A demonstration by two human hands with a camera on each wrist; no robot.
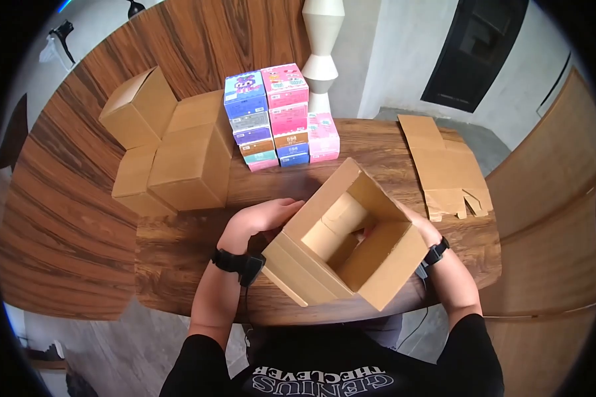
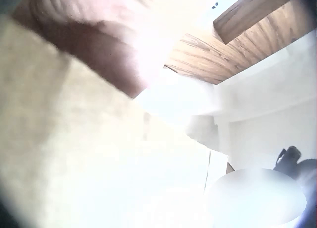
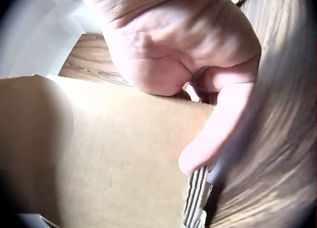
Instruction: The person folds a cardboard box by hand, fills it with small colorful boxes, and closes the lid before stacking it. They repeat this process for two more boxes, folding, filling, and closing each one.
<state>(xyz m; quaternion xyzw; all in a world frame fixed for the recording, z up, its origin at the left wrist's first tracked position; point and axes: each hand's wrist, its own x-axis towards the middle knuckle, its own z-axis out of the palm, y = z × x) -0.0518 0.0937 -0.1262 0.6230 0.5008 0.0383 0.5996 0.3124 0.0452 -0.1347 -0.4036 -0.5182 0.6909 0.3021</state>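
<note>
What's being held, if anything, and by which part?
Open cardboard box. The right hand grips it by a cardboard edge on its right side; the left hand is against its left side, but its grip there can't be told.

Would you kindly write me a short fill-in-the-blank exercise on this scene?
The carton between the left hand and the right hand is not closed but ____.
The flattened cardboard lies on the person's ____ side.
The colour of the person's shirt is ____.

Missing words: open; right; black.
</note>
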